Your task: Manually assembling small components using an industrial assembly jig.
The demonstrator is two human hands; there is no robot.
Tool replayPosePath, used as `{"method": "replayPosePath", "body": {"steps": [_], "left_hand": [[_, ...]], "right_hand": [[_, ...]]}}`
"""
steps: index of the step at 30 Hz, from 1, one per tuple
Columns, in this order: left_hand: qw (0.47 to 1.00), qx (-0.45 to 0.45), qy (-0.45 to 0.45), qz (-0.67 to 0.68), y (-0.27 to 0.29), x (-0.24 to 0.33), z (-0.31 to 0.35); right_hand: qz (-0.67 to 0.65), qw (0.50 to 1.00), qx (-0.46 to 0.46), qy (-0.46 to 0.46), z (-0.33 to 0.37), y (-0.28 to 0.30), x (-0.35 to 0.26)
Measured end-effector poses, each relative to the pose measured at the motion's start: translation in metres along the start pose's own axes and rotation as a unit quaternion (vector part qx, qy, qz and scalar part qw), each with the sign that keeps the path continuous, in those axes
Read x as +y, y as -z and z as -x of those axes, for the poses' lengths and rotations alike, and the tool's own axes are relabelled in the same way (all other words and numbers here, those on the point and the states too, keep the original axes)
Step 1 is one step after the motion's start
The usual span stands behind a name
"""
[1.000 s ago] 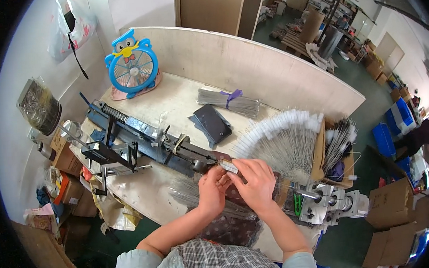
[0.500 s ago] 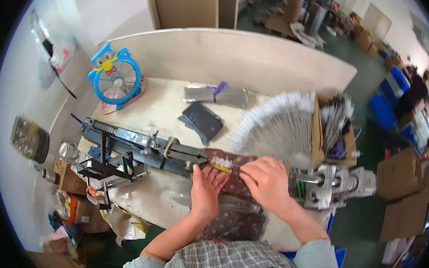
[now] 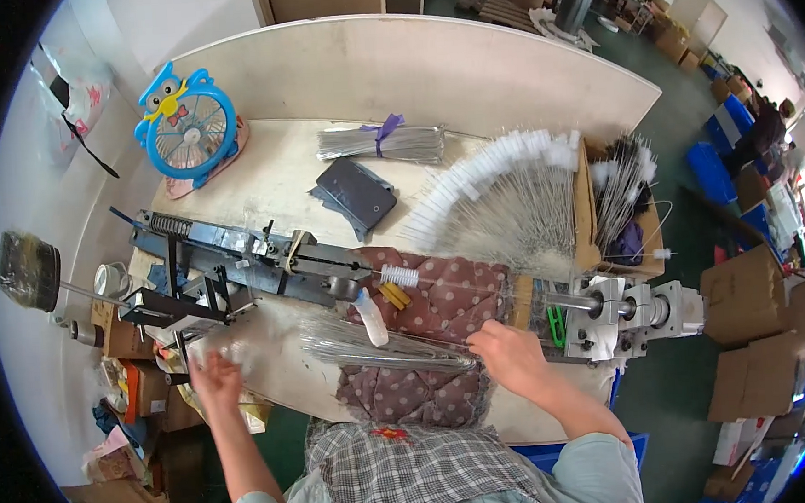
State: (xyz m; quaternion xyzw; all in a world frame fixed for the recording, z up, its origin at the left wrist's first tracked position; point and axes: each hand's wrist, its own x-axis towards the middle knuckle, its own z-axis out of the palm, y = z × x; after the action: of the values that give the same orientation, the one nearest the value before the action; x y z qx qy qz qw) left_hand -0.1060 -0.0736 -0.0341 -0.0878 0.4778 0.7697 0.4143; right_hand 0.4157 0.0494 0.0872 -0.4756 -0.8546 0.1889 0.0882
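Observation:
My left hand [image 3: 217,383] is at the left, smeared by motion, beside the hanging lever of a black metal fixture [image 3: 176,311]; whether it touches the lever cannot be told. Over the right end of a bundle of looped thin wires [image 3: 381,345], my right hand [image 3: 510,351] is closed, fingertips pressed together; what they pinch is hidden. A white bristle brush [image 3: 399,276] sits at the end of the long dark clamp bar [image 3: 320,266], in line with the metal spindle machine [image 3: 627,311]. Below the brush are yellow pieces [image 3: 393,296] and a whitish tube-shaped thing [image 3: 371,318].
Brown dotted padded cloth [image 3: 465,294] covers the table's middle. Finished wire brushes [image 3: 510,199] fan out at the back right beside a cardboard box [image 3: 587,231] of more. Farther back lie a tied wire bundle [image 3: 387,145], a dark phone-like slab [image 3: 358,194] and a blue fan [image 3: 193,135].
My left hand has left the middle and swung left toward the fixture's lever. My right hand has drawn back slightly toward me, onto the wires. The brush and yellow pieces now show uncovered.

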Motion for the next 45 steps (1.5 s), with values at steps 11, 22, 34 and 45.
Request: {"method": "replayPosePath", "body": {"steps": [11,22,34,45], "left_hand": [[0.991,0.094,-0.063,-0.079,-0.022,-0.018,0.02],[0.909,-0.193,0.187,-0.32,-0.25,-0.168,0.203],[0.827,-0.391,0.317,-0.249,-0.228,-0.088,0.206],[0.397,-0.548,-0.511,-0.53,-0.317,-0.258,0.205]], "right_hand": [[0.022,0.995,-0.078,-0.064,0.007,0.003,0.008],[0.0,0.999,-0.034,-0.019,0.014,-0.005,0.011],[0.133,0.979,0.15,-0.039,0.012,0.117,0.008],[-0.121,0.968,0.198,-0.097,-0.03,0.099,0.031]]}}
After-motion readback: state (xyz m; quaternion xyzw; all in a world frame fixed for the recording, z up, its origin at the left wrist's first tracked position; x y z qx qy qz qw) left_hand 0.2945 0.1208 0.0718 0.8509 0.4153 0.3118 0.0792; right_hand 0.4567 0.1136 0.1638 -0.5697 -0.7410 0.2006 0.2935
